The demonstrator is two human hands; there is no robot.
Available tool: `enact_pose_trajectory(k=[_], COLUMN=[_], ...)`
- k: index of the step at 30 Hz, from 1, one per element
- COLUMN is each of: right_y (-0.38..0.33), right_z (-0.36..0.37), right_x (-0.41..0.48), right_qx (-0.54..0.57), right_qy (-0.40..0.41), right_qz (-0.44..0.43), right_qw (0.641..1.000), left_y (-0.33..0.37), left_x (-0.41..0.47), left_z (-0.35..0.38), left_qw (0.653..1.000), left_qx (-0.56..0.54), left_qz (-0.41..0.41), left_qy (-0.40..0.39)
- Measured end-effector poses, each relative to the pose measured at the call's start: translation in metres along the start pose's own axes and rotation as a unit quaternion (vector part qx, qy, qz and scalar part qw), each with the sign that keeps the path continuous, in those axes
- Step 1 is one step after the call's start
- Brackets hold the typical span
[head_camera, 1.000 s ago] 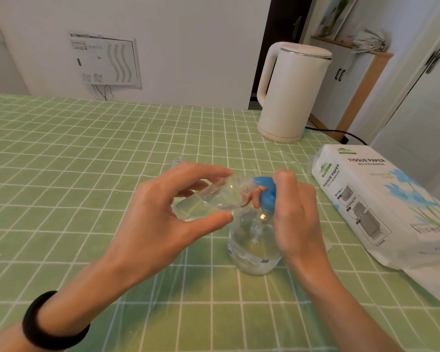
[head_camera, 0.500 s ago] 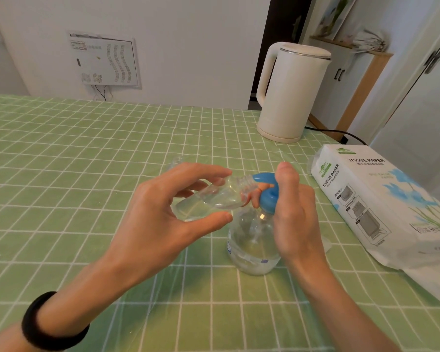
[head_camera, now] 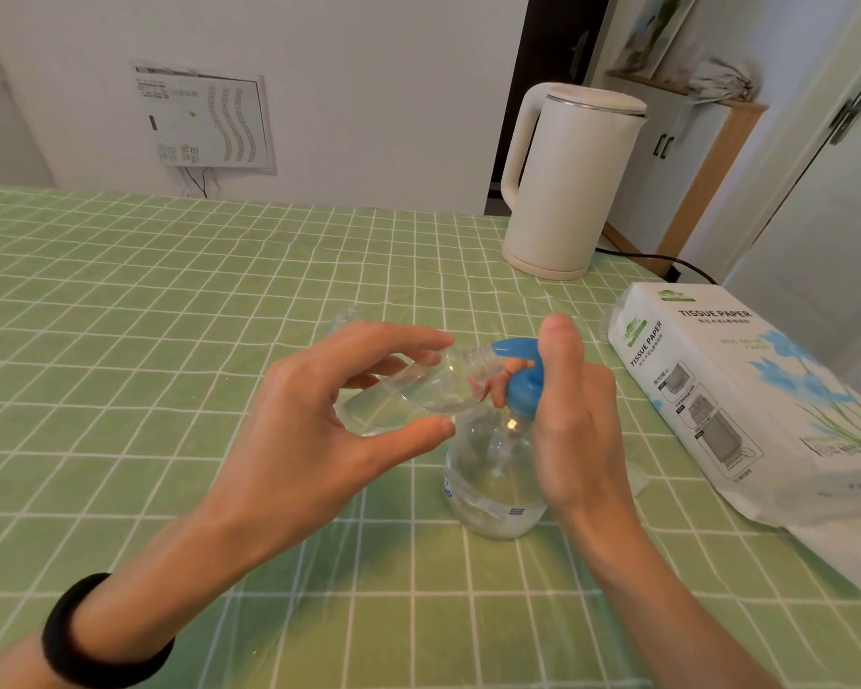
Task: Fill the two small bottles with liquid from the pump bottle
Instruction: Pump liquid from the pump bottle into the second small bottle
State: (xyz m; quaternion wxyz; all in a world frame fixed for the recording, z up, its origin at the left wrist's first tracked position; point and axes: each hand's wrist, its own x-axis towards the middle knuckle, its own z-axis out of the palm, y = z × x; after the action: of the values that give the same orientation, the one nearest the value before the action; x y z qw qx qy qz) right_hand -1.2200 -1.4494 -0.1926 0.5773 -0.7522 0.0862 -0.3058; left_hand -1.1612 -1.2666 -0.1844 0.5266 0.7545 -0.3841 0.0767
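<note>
A clear pump bottle [head_camera: 493, 484] with a blue pump head [head_camera: 523, 385] stands on the green checked tablecloth [head_camera: 120, 340]. My right hand [head_camera: 577, 425] is wrapped round its neck, thumb lifted above the pump head. My left hand [head_camera: 329, 425] holds a small clear bottle [head_camera: 418, 390] tilted on its side, its open mouth at the blue spout. It holds some clear liquid. Behind my left hand a second small clear bottle [head_camera: 341, 318] shows only its top.
A cream electric kettle [head_camera: 562, 186] stands at the back right with its black cord [head_camera: 667, 263] running off the table. A white tissue paper pack [head_camera: 746, 405] lies to the right of the pump bottle, close to my right hand.
My right thumb has lifted off the blue pump head, and the pump head has risen. The small bottle stays at the spout in my left hand.
</note>
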Motion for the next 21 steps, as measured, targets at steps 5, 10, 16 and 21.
enact_pose_trajectory(k=[5,10,16,21], right_y=[-0.0021,-0.0006,0.0013,-0.0023], right_z=[-0.0004,-0.0013,-0.0003,-0.0001], right_x=[0.001,0.0004,0.0001,0.0028], right_qx=[0.011,0.008,-0.001,0.004], right_qy=[-0.002,-0.004,0.0,0.009], right_qz=[-0.009,-0.012,-0.006,-0.015], right_qw=[1.0,1.0,1.0,1.0], left_y=[0.001,0.0005,0.0004,0.0005], left_x=[0.0,-0.0003,-0.0006,0.0004], left_z=[-0.0004,0.0002,0.0,0.0001], left_qw=[1.0,1.0,1.0,1.0], left_qx=[0.0,0.001,-0.002,0.003], left_qz=[0.002,0.003,0.002,0.005], left_qy=[-0.001,0.001,0.002,0.001])
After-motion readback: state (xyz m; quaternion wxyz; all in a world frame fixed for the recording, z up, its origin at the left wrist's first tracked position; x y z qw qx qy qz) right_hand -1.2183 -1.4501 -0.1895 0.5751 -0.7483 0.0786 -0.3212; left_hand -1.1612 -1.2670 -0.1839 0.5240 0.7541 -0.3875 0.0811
